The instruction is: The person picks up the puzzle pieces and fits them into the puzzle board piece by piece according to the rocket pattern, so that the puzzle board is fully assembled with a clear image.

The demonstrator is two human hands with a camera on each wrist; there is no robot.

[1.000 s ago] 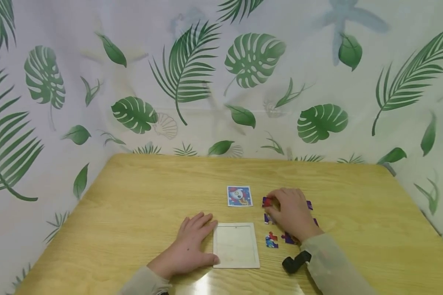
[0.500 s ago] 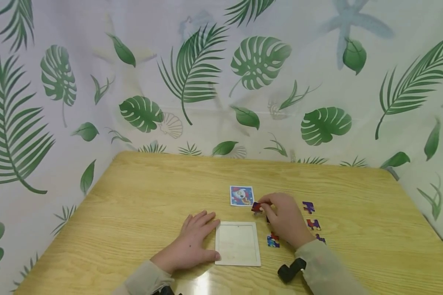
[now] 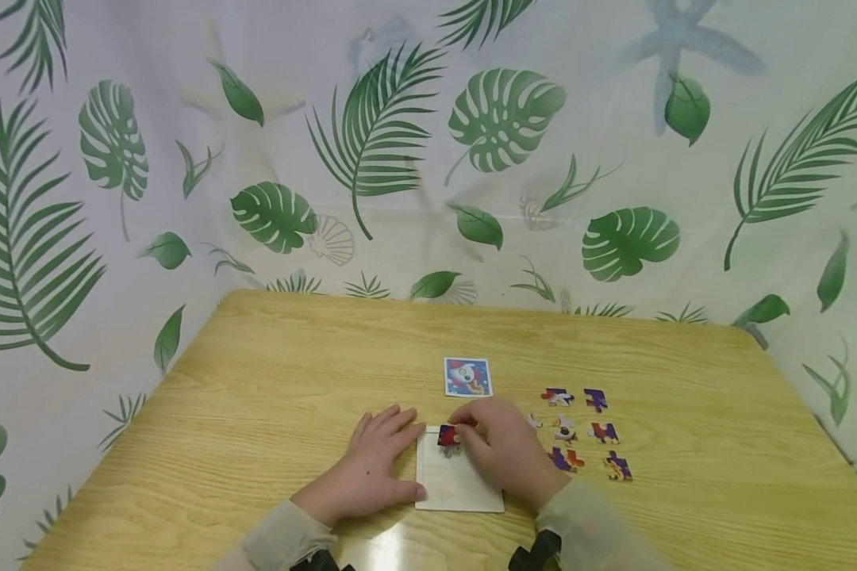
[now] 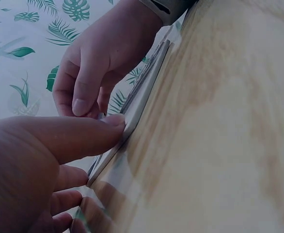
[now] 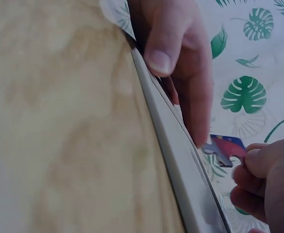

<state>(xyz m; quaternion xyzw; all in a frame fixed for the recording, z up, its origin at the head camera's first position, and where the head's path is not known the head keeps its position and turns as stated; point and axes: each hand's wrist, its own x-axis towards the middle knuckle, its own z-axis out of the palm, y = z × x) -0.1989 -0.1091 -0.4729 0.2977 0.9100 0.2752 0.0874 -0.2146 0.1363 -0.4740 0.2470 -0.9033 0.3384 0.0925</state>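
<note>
Over the far-left part of the tray (image 3: 464,505), the right hand (image 3: 505,446) pinches a puzzle piece (image 3: 447,435) between thumb and finger, closed to the piece's own thickness. The piece's pale tab points near; the fingers cover its right side, so its long axis is unclear. The tray's bare floor shows around it. The left hand (image 3: 371,468) lies with fingers spread, holding nothing, its thumb on the tray's left rim. Loose pieces (image 3: 604,432) lie to the right, a picture card (image 3: 467,377) beyond the tray. Only the right wrist view shows a rounded notch beside the pinching fingertips.
</note>
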